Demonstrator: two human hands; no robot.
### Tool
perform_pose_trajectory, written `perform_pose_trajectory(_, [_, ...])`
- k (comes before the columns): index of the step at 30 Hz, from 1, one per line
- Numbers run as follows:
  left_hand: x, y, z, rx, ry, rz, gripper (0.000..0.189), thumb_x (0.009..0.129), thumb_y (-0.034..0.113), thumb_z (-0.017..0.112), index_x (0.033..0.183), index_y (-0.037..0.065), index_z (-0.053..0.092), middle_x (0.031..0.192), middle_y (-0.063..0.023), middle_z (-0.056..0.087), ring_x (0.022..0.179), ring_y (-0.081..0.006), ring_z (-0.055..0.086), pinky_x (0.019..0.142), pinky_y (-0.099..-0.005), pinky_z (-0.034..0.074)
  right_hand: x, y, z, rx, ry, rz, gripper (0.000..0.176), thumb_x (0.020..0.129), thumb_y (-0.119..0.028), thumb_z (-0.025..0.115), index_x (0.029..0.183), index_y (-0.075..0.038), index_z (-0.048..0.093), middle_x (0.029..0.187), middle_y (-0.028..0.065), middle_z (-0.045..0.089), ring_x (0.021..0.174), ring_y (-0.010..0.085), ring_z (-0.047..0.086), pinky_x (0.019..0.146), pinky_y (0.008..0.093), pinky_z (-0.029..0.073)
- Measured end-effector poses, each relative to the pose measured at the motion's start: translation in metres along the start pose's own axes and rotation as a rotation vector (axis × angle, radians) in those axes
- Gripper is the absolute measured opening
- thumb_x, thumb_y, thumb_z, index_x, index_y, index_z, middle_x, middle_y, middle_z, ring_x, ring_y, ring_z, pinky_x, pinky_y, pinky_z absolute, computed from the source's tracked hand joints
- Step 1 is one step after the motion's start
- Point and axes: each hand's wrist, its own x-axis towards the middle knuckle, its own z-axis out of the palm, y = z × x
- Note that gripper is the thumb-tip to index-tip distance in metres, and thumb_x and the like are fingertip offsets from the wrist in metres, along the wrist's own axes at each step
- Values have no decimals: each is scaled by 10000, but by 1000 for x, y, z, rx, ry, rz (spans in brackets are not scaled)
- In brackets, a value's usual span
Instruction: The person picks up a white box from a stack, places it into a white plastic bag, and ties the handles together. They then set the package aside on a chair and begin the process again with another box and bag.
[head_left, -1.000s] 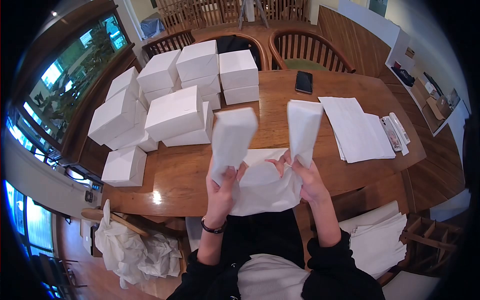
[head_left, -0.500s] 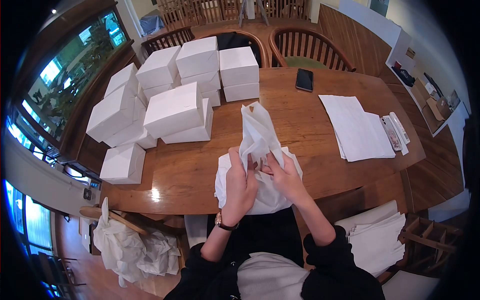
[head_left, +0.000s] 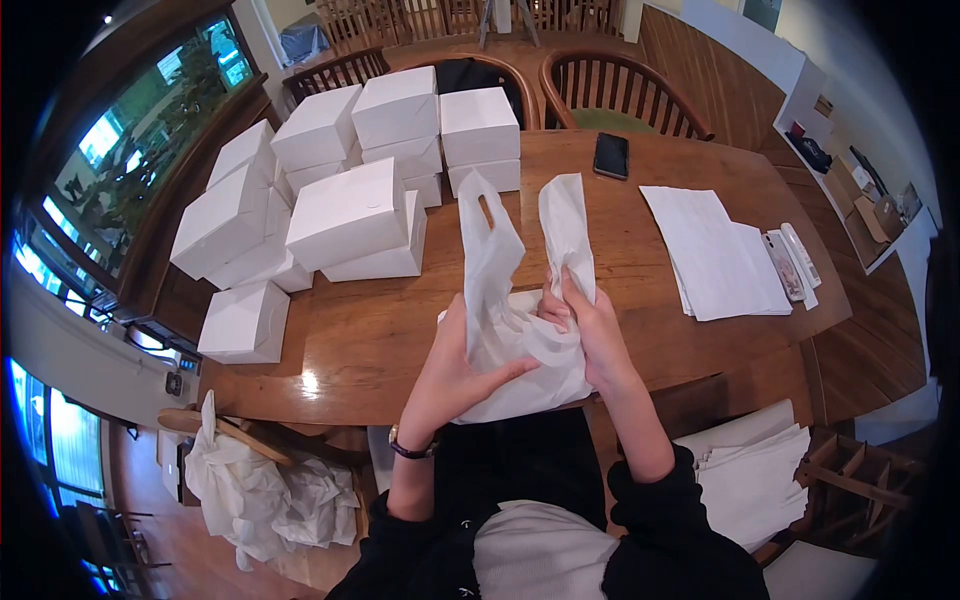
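Observation:
A thin white bag [head_left: 540, 385] lies at the front edge of the wooden table, its two handles standing up and apart. My right hand [head_left: 585, 325] is closed around the base of the right handle. On the other side, my left hand [head_left: 465, 370] is spread, its palm against the left part of the bag and its thumb pointing right across it. The left handle has an oval slot near its top. Part of the left hand's fingers is hidden behind the plastic.
White boxes [head_left: 345, 215] are stacked on the table's left half. A black phone [head_left: 611, 156] lies at the back, with white sheets [head_left: 710, 255] and a patterned phone [head_left: 785, 266] at the right. White bags [head_left: 240, 490] hang at lower left; more sheets [head_left: 755, 480] lie on a chair.
The bag's top has parted into two separate handles. My left hand has moved left and down and opened out, while my right hand has shifted slightly right with its handle.

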Motion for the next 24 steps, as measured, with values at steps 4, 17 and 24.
perform_pose_trajectory(4, [-3,-13,3,200,-1,41,487,802,-14,679,1266,-8,529,1172,-194,607,1117,-381,550,959,-417,443,1,3,2,9,10,-30,247,1055,-312,464,1049,-66,485,663,-47,365,579,64,391,780,290,497])
perform_pose_trajectory(17, [5,-6,18,288,70,6,401,769,-78,623,1157,-41,530,1077,-246,591,1003,-454,570,879,-433,471,-5,21,9,-334,139,-266,238,1064,-249,454,1053,-25,532,701,-9,430,665,89,455,656,256,422])
perform_pose_trajectory(24, [12,-10,17,-91,114,-77,428,811,9,689,1200,-11,513,1125,-174,579,1041,-299,593,870,-366,466,-5,16,10,-307,106,-204,257,1068,-251,442,1054,-13,535,700,-14,447,652,82,455,637,247,411])
